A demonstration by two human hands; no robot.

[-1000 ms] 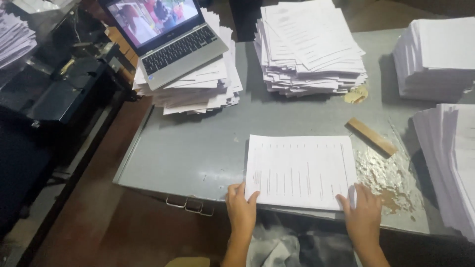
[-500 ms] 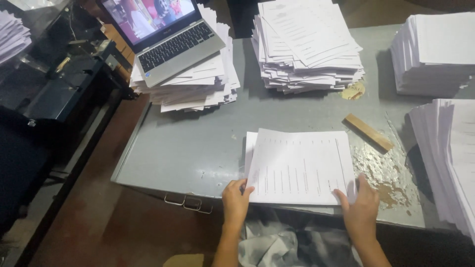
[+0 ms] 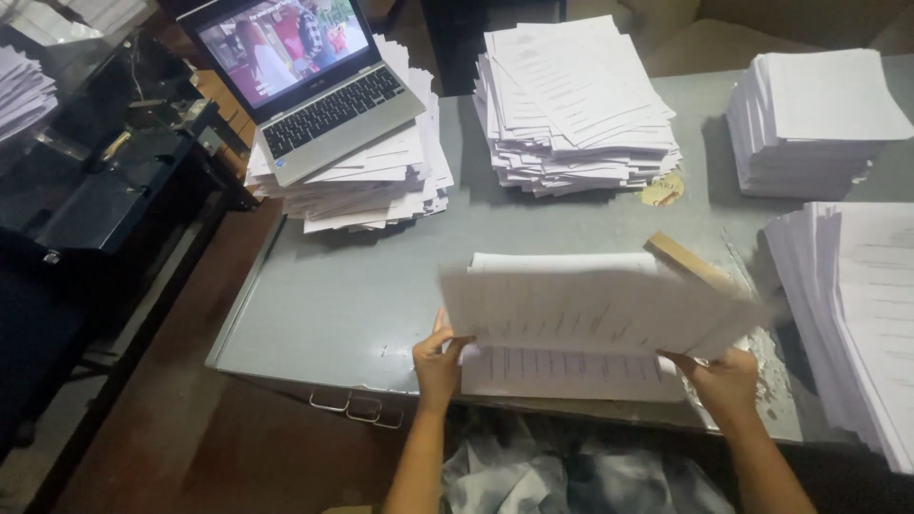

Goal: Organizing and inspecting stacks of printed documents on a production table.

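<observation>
- Right now the left hand pinches the near left edge of a lifted sheaf of printed pages, thumb above and fingers tucked beneath, so that grip is clamped on paper.
- Across from it, the right hand holds the near right corner of the same sheaf, its grip also closed on the paper.
- Between the two hands the sheaf is raised off the grey metal bench, tilted and slightly blurred, its far edge higher than the near one.
- Beneath it more printed sheets lie flat on the bench at the near edge, partly covered by the lifted ones.
- Just past the sheaf, on its right, a short wooden stick lies at an angle, and pale scraps and flakes are scattered near the right hand.
- Further back at the middle stands a tall untidy stack of printed paper, with a small tan scrap at its foot.
- To the far left an open laptop with a lit screen rests on another loose paper pile.
- To the far right sits a neat white ream stack, and nearer, along the right edge, a broad stack of pages.
- Beside the bench on the left stands a dark machine.
</observation>
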